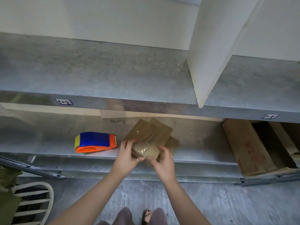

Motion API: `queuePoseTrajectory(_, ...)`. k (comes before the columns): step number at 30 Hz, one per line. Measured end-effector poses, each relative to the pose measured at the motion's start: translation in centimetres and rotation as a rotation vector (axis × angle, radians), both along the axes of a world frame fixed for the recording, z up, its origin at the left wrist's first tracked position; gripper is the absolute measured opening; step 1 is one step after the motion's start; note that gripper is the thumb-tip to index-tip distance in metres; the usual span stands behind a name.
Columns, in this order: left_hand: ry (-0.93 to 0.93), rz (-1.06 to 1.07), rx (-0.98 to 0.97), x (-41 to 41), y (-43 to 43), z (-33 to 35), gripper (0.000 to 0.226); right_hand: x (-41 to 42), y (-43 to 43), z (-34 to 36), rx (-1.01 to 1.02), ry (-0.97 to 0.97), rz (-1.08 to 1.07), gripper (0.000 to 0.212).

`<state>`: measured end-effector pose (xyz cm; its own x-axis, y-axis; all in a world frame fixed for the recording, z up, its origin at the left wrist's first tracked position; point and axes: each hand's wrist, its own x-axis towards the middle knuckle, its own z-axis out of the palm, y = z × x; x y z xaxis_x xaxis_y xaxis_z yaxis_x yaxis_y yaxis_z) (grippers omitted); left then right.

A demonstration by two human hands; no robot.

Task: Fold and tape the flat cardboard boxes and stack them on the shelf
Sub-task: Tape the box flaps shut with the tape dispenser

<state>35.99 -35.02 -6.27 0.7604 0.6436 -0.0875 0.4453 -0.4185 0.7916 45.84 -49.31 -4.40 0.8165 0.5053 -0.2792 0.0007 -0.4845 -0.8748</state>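
Observation:
A small brown cardboard box [146, 151] with shiny clear tape on its near face rests at the front of the lower metal shelf [48, 143]. My left hand [128, 153] grips its left side and my right hand [162, 158] grips its right side. Its open flaps [149, 130] spread out behind it toward the back of the shelf. A tape dispenser [95, 142], blue on top with an orange handle and a yellow roll, lies on the same shelf just left of my left hand.
A large open cardboard carton [250, 146] lies on the lower shelf at the right. The upper metal shelf [97, 70] overhangs above, with a white panel [209, 51] standing on it. A white slatted chair [34, 203] stands at lower left on the grey floor.

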Motion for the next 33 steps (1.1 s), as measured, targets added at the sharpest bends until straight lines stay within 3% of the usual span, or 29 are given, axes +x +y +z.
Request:
queuePoseTrajectory(4, -0.043, 0.026, -0.002, -0.9, -1.5, -0.5, 0.080, 0.3, -0.4, -0.3, -0.117, -0.177, 0.192, 0.068)
queuePoseTrajectory(10, 0.127, -0.104, -0.002, -0.9, 0.8, 1.0, 0.067, 2.5, 0.9, 0.5, -0.286, -0.327, 0.347, 0.071)
queuePoseTrajectory(12, 0.198, -0.203, 0.159, -1.3, 1.9, 2.0, 0.063, 2.8, 0.7, 0.9, -0.333, -0.396, 0.367, 0.072)
queuePoseTrajectory(16, 0.237, -0.366, 0.671, -3.9, 4.0, 4.6, 0.054, 2.2, -0.7, 1.9, -0.411, -0.627, 0.429, 0.065)
queuePoseTrajectory(20, 0.244, -0.369, 0.905, -7.0, 6.1, 6.5, 0.048, 0.4, -0.7, 3.2, -0.360, -0.802, 0.516, 0.055)
queuePoseTrajectory(25, 0.322, -0.314, 0.892, -10.3, 8.5, 7.8, 0.051, -3.3, 3.3, 4.5, -0.250, -0.879, 0.583, 0.050)
queuePoseTrajectory(33, 0.389, -0.332, 0.782, -12.7, 13.7, 7.2, 0.063, -8.2, 11.1, 2.9, -0.335, -0.727, 0.656, 0.054)
